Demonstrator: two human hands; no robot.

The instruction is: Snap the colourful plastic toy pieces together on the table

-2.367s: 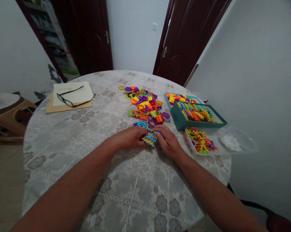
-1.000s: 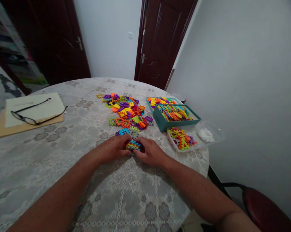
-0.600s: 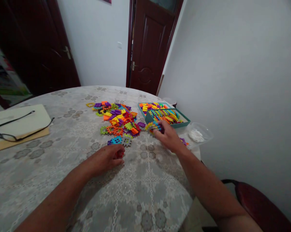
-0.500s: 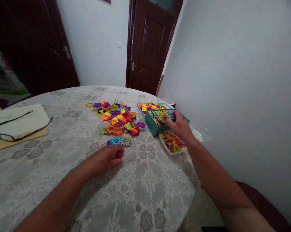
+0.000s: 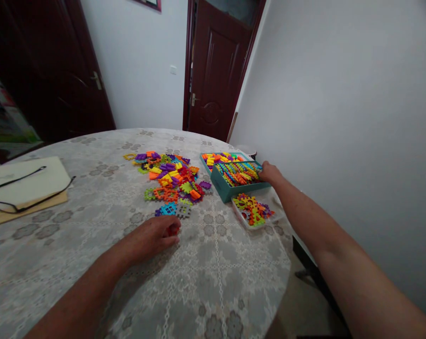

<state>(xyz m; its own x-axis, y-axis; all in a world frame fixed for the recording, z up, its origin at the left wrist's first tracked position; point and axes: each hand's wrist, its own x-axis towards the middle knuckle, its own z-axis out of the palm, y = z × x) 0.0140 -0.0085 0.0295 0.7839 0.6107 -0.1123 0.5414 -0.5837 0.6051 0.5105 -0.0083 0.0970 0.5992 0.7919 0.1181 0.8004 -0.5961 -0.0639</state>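
My left hand (image 5: 162, 232) rests on the tablecloth with its fingers curled round a red plastic building piece (image 5: 173, 228), partly hidden by the fingers. Just beyond it lie a blue toothed square (image 5: 168, 209) and a grey one (image 5: 184, 210). Over at the right, my right hand (image 5: 270, 172) reaches to the far right end of a green box (image 5: 223, 186). Its fingers are bent over blue pieces there, and what they pinch is hidden. Rows of colourful toothed pieces (image 5: 239, 173) stand packed in that box.
A loose heap of building pieces (image 5: 168, 174) lies mid-table. Behind the green box is a tray of plugs (image 5: 216, 158); in front, a clear tub (image 5: 250, 226) of pieces. Glasses (image 5: 8, 206) lie on papers (image 5: 53, 172) at the left. A wall (image 5: 340, 117) runs along the right.
My right hand has moved right, from above the middle of the green box to its right end. Blue pieces held above the box earlier no longer show there. My left hand stays put.
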